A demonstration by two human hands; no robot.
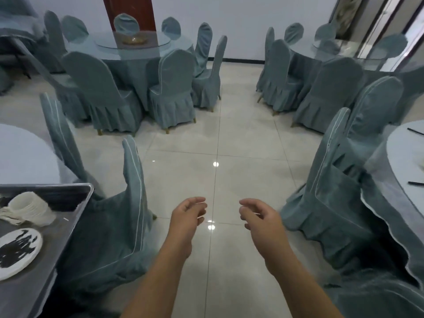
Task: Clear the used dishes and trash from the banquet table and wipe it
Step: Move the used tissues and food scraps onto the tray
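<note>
- Left hand (188, 214) hangs over the tiled floor (241, 157), fingers loosely curled, holding nothing
- Right hand (258, 216) beside it, apart, fingers likewise relaxed, empty
- Metal cart (68, 216) at far left carries a stack of white dishes (29, 208) and a soiled plate (17, 251)
- Banquet table (403, 157) at right edge bears dark chopsticks (415, 183)

head cam — one wide-angle view only | worn at head height, faces forward and down the tiled aisle (215, 143) | near field: both forearms at bottom edge | counter (68, 226) clipped at lower left — edges bend with the lens
</note>
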